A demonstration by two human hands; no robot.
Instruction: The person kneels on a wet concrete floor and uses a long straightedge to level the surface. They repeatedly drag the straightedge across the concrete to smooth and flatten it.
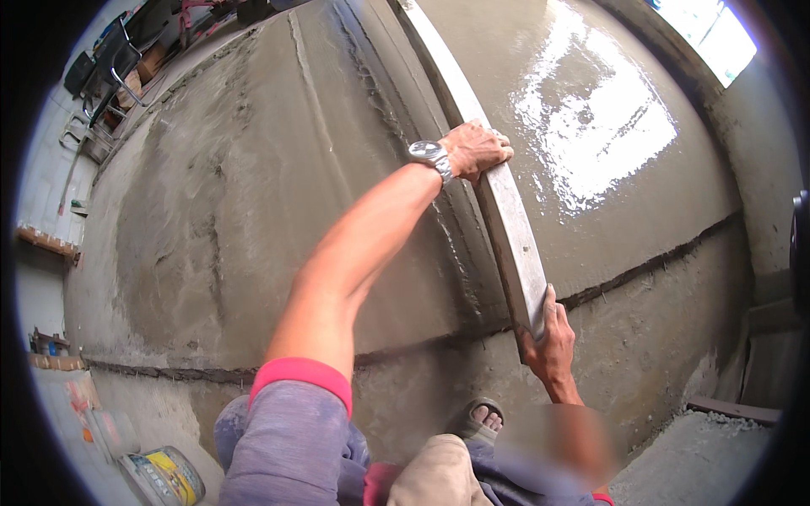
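Note:
A long, pale straightedge lies across wet grey concrete, running from the far side toward me. My left hand, with a metal watch on its wrist, is closed over the bar partway along, its fingers wrapped over the top edge. At the bar's near end my right hand grips it, one finger stretched along its side; the underside of that grip is hidden. Ridges and drag lines mark the concrete left of the bar. To its right the surface is smoother and shines with wet glare.
A cracked seam crosses the floor in front of my sandalled foot. Buckets stand at the lower left. A chair and clutter sit at the far left. A wall borders the right side.

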